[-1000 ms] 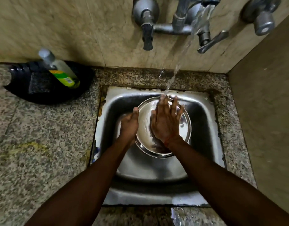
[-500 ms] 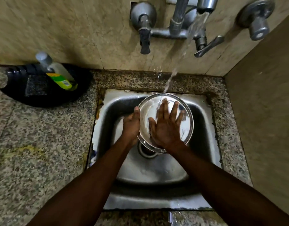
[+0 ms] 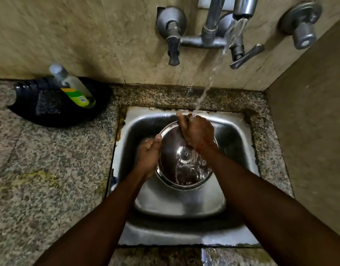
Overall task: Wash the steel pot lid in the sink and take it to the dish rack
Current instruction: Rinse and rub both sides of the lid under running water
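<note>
Steel pot lid (image 3: 175, 162) tilted over sink (image 3: 184, 210), under tap (image 3: 242, 7) stream. L hand (image 3: 148, 156) gripping left rim; R hand (image 3: 197, 131) curled round far rim. Soap bottle (image 3: 75, 89) in black tray (image 3: 56, 116) nearby, yellow-green label unreadable.

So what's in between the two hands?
The steel pot lid, seen in the head view. The left hand grips its left rim, and the right hand holds its far edge under the running water.
</note>
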